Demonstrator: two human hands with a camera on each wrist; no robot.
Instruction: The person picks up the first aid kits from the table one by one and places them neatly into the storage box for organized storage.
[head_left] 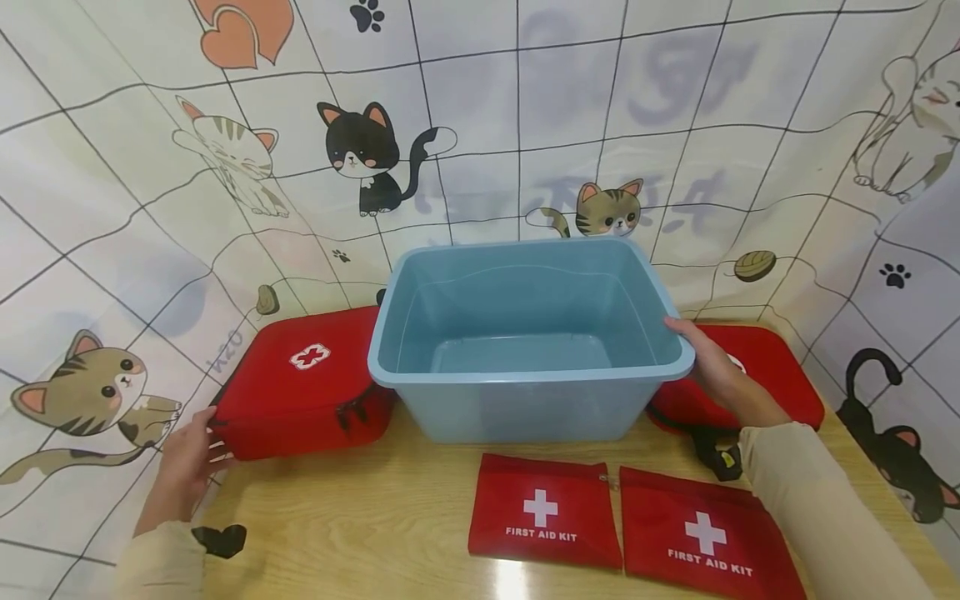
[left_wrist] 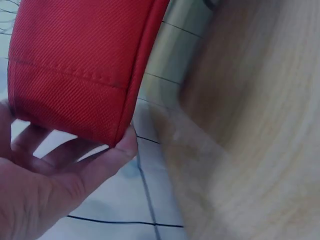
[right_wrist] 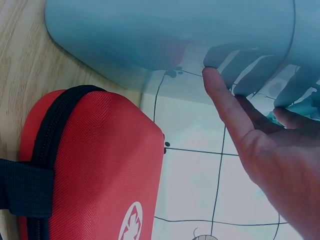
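Note:
A red first aid bag (head_left: pixel 292 387) with a white cross emblem is at the left in the head view. My left hand (head_left: pixel 186 458) grips its near left corner, thumb on the lower edge (left_wrist: pixel 107 155) and fingers behind. In the left wrist view that end of the red bag (left_wrist: pixel 80 65) is apart from the wooden table. Beside the bag stands a light blue plastic bin (head_left: pixel 517 408) with nothing visible inside. My right hand (head_left: pixel 712 367) touches the bin's right side near the rim; in the right wrist view its fingers are extended against the outer wall (right_wrist: pixel 150 40).
A red hard-shell case (head_left: pixel 776 375) with a black zipper and strap lies right of the bin, under my right forearm. Two flat red first aid pouches (head_left: pixel 543 533) (head_left: pixel 697 517) lie in front on the wooden table (head_left: pixel 360 533). A cat-print sheet (head_left: pixel 480 150) hangs behind.

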